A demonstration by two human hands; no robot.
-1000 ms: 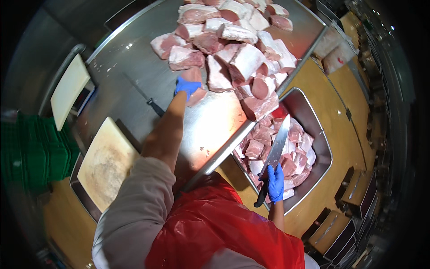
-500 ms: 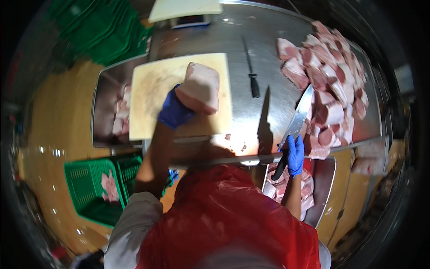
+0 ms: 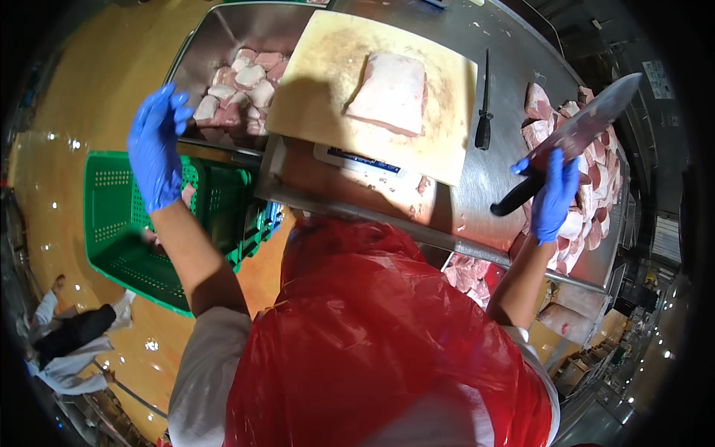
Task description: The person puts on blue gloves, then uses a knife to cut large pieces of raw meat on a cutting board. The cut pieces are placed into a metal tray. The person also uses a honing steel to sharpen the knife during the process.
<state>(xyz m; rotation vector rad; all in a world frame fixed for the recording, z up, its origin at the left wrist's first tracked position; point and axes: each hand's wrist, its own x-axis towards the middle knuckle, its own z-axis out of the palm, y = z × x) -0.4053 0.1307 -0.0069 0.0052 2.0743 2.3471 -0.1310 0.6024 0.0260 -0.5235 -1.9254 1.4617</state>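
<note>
A pale slab of raw meat (image 3: 389, 91) lies flat on the cream cutting board (image 3: 450, 82), with neither hand touching it. My left hand (image 3: 156, 149), in a blue glove, is raised at the left above the green crate, beside the metal tub of meat pieces. Its fingers are apart and hold nothing. In my blue-gloved right hand (image 3: 553, 203) is a large knife (image 3: 596, 112), gripped by its black handle. The blade points up and to the right, over the heap of cut meat (image 3: 588, 216) on the metal table.
A sharpening steel (image 3: 484, 123) lies right of the board. The metal tub (image 3: 197, 48) stands to the left, with the green crate (image 3: 112, 249) nearer me. More meat (image 3: 468, 276) sits below the table's front edge (image 3: 439, 237). Another person (image 3: 71, 335) is at the far lower left.
My left hand has let go of the meat slab and moved left, leaving it on the board. My right hand has lifted the knife up and right. The whole view has shifted.
</note>
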